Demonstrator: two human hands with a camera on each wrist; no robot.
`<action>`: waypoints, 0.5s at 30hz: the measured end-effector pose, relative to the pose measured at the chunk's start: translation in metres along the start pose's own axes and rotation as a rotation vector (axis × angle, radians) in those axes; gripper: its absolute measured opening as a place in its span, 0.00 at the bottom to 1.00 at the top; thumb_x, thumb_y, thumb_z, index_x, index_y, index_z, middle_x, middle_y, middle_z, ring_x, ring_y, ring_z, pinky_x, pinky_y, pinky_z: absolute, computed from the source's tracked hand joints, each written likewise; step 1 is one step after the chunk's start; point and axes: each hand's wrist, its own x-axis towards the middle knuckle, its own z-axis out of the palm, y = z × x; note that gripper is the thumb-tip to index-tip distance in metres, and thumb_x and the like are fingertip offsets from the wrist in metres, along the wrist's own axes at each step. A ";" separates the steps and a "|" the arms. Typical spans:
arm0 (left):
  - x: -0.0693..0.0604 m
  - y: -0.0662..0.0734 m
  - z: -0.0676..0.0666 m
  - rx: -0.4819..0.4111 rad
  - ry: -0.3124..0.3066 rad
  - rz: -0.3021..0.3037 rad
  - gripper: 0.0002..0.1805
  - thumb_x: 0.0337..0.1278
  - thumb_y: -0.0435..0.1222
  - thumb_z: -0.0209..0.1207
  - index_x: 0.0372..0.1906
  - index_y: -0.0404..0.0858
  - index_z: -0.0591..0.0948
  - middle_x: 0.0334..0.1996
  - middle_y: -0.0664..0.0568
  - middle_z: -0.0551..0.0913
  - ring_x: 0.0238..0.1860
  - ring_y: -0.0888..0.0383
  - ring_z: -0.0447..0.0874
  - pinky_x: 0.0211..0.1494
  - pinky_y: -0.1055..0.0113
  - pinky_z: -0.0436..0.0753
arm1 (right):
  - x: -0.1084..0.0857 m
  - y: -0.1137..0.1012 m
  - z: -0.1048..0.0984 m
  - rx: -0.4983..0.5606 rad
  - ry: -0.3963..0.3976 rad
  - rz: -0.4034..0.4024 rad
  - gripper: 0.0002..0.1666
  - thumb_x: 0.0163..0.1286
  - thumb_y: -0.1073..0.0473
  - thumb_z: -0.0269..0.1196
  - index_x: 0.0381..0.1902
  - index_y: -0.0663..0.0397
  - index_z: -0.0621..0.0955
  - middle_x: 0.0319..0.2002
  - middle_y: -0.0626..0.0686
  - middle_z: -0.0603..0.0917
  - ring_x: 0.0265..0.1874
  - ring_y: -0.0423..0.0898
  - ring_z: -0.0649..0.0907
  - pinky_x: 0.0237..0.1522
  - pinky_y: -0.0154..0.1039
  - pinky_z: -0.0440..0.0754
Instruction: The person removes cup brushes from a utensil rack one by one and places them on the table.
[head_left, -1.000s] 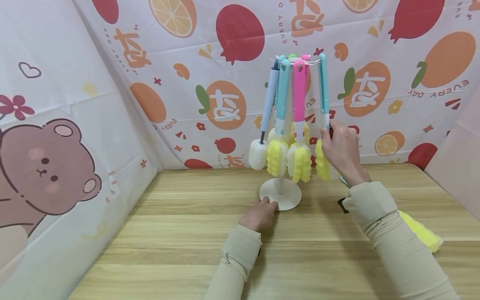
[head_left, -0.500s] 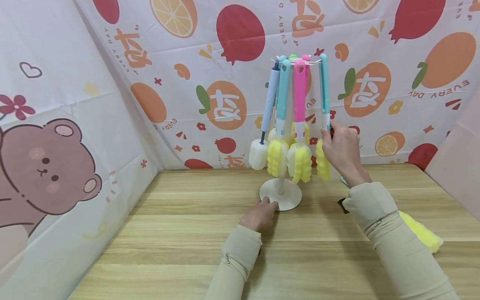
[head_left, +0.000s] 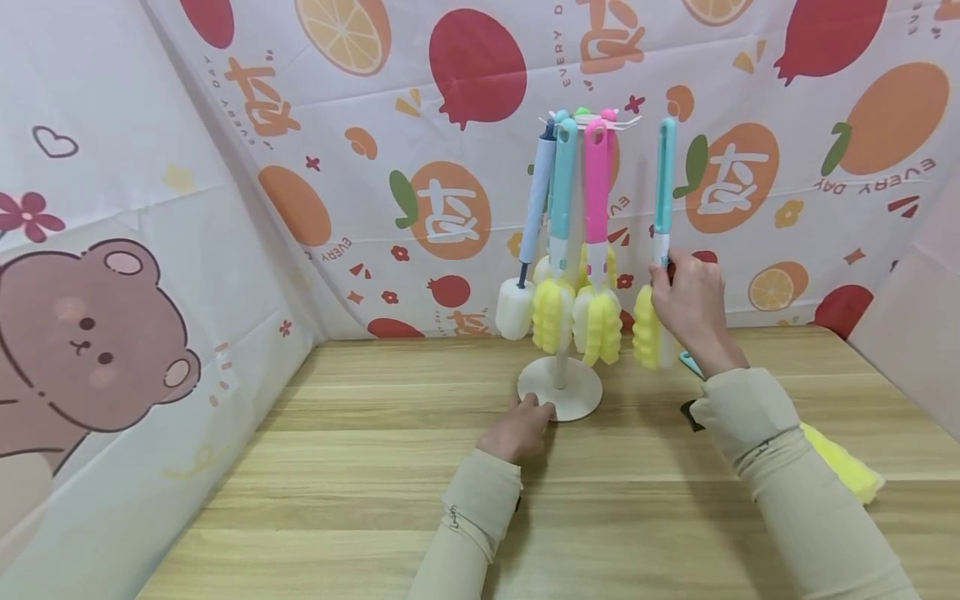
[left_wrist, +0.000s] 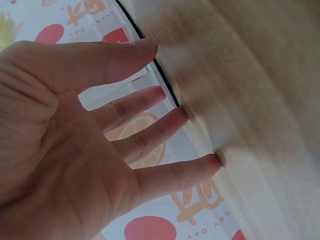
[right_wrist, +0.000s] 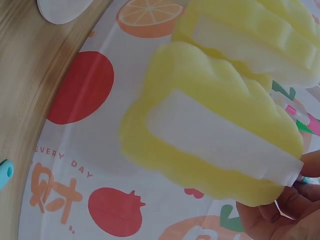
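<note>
Brush [head_left: 662, 242]: you're pinching it, right hand [head_left: 692, 300] sitting between handle [head_left: 666, 171] and sponge [head_left: 646, 333].
Left hand [head_left: 516, 429]: spread fingers [left_wrist: 150, 135] are touching the stand base [head_left: 579, 395].

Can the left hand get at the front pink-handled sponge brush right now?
Probably yes: the front pink-handled sponge brush hangs on the near side, with nothing visible between it and the left hand, which rests at the white stand base.

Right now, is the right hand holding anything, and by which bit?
The right hand holds a teal brush low on its handle, just above the sponge.
</note>
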 end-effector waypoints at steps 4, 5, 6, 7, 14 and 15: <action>0.000 0.000 0.000 0.000 0.000 -0.002 0.19 0.60 0.24 0.62 0.55 0.42 0.82 0.47 0.47 0.76 0.48 0.48 0.71 0.48 0.57 0.79 | -0.002 0.000 0.000 -0.005 -0.005 0.006 0.12 0.74 0.67 0.59 0.39 0.78 0.80 0.22 0.65 0.78 0.22 0.59 0.73 0.26 0.46 0.67; 0.000 0.000 0.000 0.002 0.000 -0.004 0.19 0.60 0.24 0.62 0.55 0.42 0.82 0.48 0.48 0.76 0.48 0.48 0.71 0.48 0.57 0.79 | -0.002 0.001 0.000 -0.007 -0.006 0.008 0.12 0.74 0.67 0.59 0.39 0.78 0.80 0.22 0.65 0.78 0.22 0.58 0.73 0.26 0.46 0.68; 0.000 0.000 0.000 0.003 -0.002 -0.007 0.20 0.60 0.24 0.62 0.55 0.43 0.82 0.48 0.48 0.76 0.48 0.49 0.71 0.48 0.58 0.79 | -0.003 0.001 0.000 -0.007 -0.008 0.008 0.12 0.74 0.67 0.59 0.39 0.78 0.80 0.22 0.65 0.78 0.22 0.58 0.73 0.26 0.46 0.67; 0.000 0.001 0.000 0.003 -0.002 -0.008 0.20 0.60 0.24 0.62 0.55 0.43 0.82 0.48 0.48 0.76 0.48 0.49 0.71 0.47 0.57 0.79 | -0.004 0.001 0.000 -0.007 -0.011 0.008 0.12 0.74 0.68 0.59 0.38 0.78 0.80 0.22 0.65 0.78 0.22 0.58 0.73 0.26 0.46 0.67; 0.001 0.000 0.001 -0.004 0.001 -0.004 0.21 0.57 0.23 0.64 0.54 0.42 0.82 0.46 0.48 0.75 0.48 0.48 0.70 0.46 0.58 0.79 | -0.008 0.006 0.001 -0.008 -0.022 0.012 0.13 0.74 0.67 0.59 0.39 0.78 0.80 0.23 0.65 0.78 0.21 0.57 0.74 0.25 0.45 0.68; 0.001 0.000 0.001 -0.006 0.003 -0.002 0.21 0.57 0.23 0.64 0.54 0.42 0.82 0.45 0.48 0.75 0.48 0.48 0.70 0.45 0.59 0.78 | -0.008 0.006 0.001 -0.010 -0.026 0.016 0.13 0.75 0.66 0.59 0.39 0.78 0.80 0.24 0.65 0.78 0.22 0.57 0.74 0.25 0.44 0.68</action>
